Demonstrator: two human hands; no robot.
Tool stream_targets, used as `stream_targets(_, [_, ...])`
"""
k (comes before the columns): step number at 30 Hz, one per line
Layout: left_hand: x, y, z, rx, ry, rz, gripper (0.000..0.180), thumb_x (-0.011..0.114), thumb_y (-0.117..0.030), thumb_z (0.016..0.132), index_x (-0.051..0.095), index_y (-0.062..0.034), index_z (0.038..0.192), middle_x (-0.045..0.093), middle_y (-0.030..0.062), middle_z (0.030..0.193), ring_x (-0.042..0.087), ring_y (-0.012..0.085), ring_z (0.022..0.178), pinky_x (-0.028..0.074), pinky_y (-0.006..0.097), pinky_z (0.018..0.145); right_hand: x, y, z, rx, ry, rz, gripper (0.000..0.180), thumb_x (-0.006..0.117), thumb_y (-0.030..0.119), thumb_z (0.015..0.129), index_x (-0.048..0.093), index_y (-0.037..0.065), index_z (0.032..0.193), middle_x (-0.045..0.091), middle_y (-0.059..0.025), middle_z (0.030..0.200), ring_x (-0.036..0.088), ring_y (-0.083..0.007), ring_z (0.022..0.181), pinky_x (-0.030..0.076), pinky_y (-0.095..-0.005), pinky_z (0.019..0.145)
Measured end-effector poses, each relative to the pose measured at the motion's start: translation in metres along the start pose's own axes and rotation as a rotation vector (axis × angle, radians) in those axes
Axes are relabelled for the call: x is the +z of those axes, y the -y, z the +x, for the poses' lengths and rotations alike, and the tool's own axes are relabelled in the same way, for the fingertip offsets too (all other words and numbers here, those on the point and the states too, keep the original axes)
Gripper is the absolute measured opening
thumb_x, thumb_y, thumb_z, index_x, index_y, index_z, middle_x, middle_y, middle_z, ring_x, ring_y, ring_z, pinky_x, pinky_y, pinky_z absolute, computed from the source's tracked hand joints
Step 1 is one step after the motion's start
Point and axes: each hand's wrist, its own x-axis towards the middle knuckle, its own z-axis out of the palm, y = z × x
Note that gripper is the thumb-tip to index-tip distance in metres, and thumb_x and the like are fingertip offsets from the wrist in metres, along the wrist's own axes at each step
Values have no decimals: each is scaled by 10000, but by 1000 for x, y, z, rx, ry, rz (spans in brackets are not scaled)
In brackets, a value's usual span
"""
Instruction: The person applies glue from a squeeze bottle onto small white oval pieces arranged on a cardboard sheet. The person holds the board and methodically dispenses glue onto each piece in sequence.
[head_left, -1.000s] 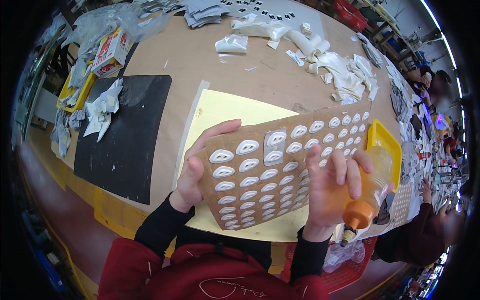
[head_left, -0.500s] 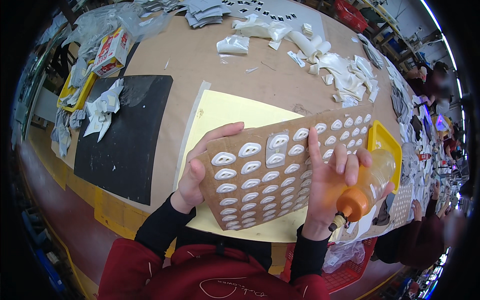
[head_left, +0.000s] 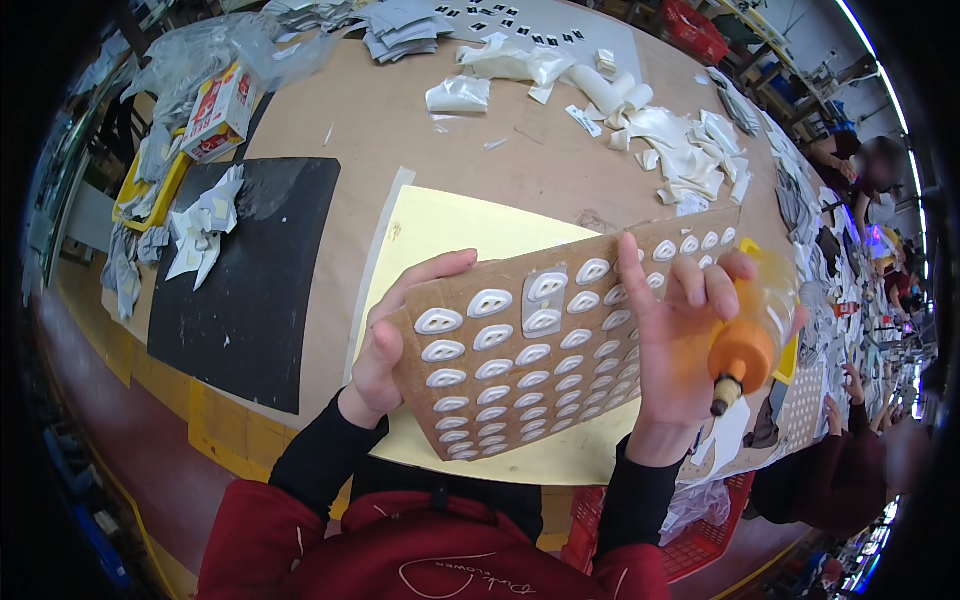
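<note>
My left hand (head_left: 378, 350) grips the left edge of a brown cardboard sheet (head_left: 510, 277), thumb in front and fingers behind. The sheet is tilted up towards me. Rows of small white oval pieces (head_left: 491, 303) with holes in them cover its face; two sit on a greyish patch (head_left: 543, 332). At the sheet's right side, my right hand (head_left: 672, 345) holds a clear squeeze bottle (head_left: 742, 350) with an orange cap, its dark nozzle pointing down. The right index finger stretches up in front of the cardboard; whether it touches is unclear.
Under the sheet lies pale yellow paper (head_left: 445, 225). Left are a black mat (head_left: 255, 270), white scraps (head_left: 205, 225) and a yellow tray (head_left: 165, 190). Crumpled white material (head_left: 685, 150) lies beyond. A partly hidden yellow tray (head_left: 788, 362) is right, a red basket (head_left: 705, 550) below. Co-workers (head_left: 850, 460) sit at right.
My right hand and the bottle have moved right and slightly up, away from the cardboard's middle. The nozzle points more steeply down. My left hand keeps its hold on the sheet.
</note>
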Motion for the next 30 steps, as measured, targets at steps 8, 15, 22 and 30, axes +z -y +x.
stream_targets(8, [-1,-2,0,-5,12,15,887,429,-662,784,318,63,1283,437,191,1233,458,243,1141,384,360,953,4,6,18,42,-12,-38,527,433,562,832,513,64,984,573,-71,754,531,-186,774,83,-598,1045])
stream_targets(15, [1,0,6,18,-15,-17,784,323,-605,858,290,40,1302,439,173,1232,444,224,1148,360,350,965,-1,31,14,-248,-89,-204,556,482,557,811,517,46,1027,573,-80,807,539,-190,806,147,-561,1053])
stream_targets(22, [6,2,16,4,-169,-195,682,234,-546,907,284,-3,1317,426,152,1251,431,224,1161,349,360,979,-12,72,-60,-471,-183,-452,655,516,590,786,422,33,1117,538,-74,854,518,-165,758,437,-411,841])
stream_targets(30, [5,3,22,200,-357,-160,646,241,-524,917,293,-15,1311,426,151,1255,418,240,1180,354,388,986,-62,31,-154,-414,-422,-1135,784,583,656,695,401,1,1084,555,-193,949,598,-265,801,520,-366,724])
